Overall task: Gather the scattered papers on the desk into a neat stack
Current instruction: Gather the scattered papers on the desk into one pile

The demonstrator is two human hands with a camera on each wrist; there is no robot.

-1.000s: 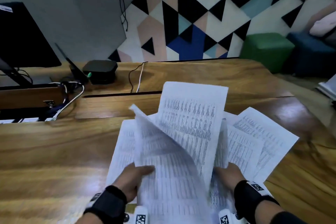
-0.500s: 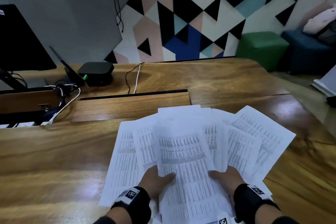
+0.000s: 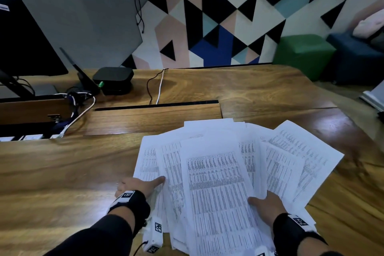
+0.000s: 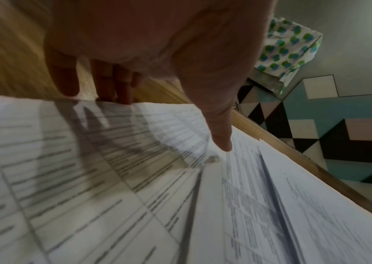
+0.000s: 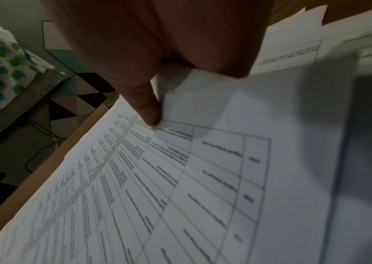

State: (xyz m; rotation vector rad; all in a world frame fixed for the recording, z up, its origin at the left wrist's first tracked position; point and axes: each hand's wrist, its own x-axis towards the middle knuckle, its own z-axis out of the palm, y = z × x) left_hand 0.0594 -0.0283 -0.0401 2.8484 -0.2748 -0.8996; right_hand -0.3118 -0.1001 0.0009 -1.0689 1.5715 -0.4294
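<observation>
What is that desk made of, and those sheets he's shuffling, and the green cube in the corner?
Desk: looks like glossy varnished wood; grain and reflections show. Sheets: thin white printed paper, bending easily. Green cube: probably an upholstered stool, soft matte covering; uncertain.

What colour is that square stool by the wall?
Green stool, clearest in the head view.

left hand [image 4: 158,44] thumb presses printed papers [image 4: 180,205], fingers tucked beneath their edge.
</observation>
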